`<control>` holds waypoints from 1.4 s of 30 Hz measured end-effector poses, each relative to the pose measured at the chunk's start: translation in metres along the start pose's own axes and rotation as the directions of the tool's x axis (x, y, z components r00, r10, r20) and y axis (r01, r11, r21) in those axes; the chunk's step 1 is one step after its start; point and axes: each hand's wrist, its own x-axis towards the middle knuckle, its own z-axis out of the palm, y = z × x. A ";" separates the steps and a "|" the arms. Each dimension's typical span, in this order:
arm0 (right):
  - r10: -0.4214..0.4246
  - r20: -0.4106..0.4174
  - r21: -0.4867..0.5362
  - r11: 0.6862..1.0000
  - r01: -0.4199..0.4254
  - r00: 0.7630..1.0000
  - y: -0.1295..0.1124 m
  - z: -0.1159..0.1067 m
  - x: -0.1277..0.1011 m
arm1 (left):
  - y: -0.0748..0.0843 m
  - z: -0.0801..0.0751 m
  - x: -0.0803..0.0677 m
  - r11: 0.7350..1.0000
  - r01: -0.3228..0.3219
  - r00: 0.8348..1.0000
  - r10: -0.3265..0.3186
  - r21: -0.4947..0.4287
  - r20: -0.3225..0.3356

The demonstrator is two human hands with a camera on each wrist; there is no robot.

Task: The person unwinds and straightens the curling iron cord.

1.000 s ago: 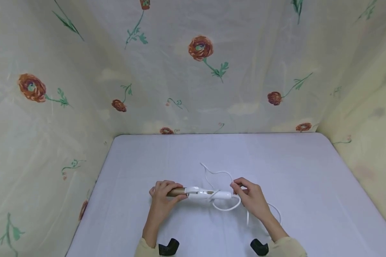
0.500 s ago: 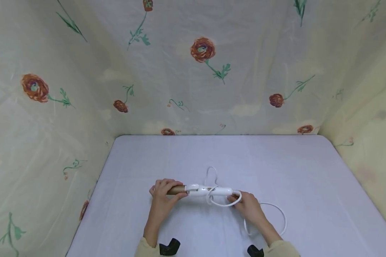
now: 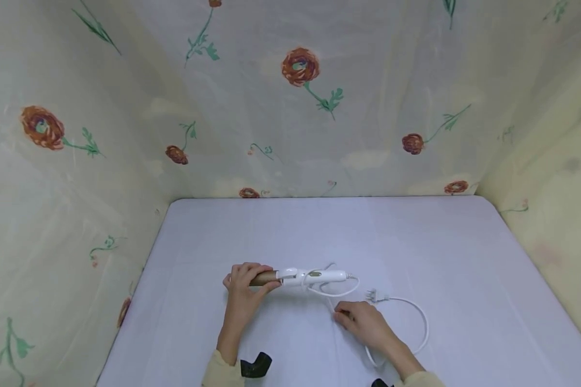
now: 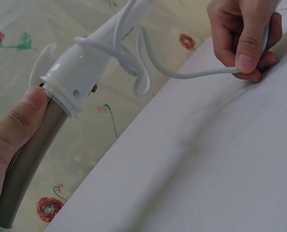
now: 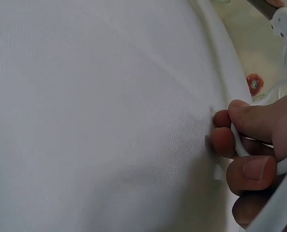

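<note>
A white curling iron (image 3: 336,276) with a brown barrel (image 4: 34,154) is held level above the table. My left hand (image 3: 246,286) grips it by the barrel, thumb near the clamp end. The white cord (image 4: 196,75) loops round the handle, as the left wrist view shows. My right hand (image 3: 363,323) pinches the cord between thumb and fingers, below and right of the handle. In the right wrist view, the right hand's curled fingers (image 5: 251,174) have the cord passing through them. The cord's plug (image 3: 376,295) lies to the right, its pins pointing left.
A white-covered table (image 3: 290,231) lies beneath both hands. Flower-printed cloth (image 3: 252,97) stands round its back and sides. The rest of the cord (image 3: 425,322) curves across the table's right front, past the right forearm.
My right hand has moved from the handle's cord end down and left, drawing cord below the iron. The plug has come into view at the right. The left hand keeps its grip.
</note>
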 end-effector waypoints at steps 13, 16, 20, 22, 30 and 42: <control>-0.224 0.239 0.086 0.974 0.209 0.945 -0.025 0.010 -0.019 | 0.001 0.001 0.003 0.999 0.034 0.999 -0.033 0.040 -0.032; -0.258 0.222 0.074 0.966 0.247 0.940 -0.031 0.011 -0.020 | 0.000 0.003 0.003 0.998 0.032 0.999 -0.030 0.049 -0.025; -0.282 0.164 0.057 0.959 0.276 0.945 -0.040 0.007 -0.020 | 0.000 0.004 0.002 0.998 0.039 0.999 -0.038 0.057 -0.016; -0.291 0.119 0.056 0.956 0.286 0.949 -0.044 0.003 -0.020 | 0.000 0.005 0.002 0.997 0.046 0.999 -0.046 0.064 -0.010; -0.356 -0.142 0.019 0.932 0.363 0.923 -0.053 -0.016 -0.018 | -0.005 0.007 -0.001 0.996 0.026 1.000 -0.026 0.086 0.001; -0.487 -0.366 -0.021 0.856 0.516 0.793 -0.051 -0.046 -0.005 | -0.005 0.004 -0.003 0.996 0.041 0.999 -0.043 0.074 0.023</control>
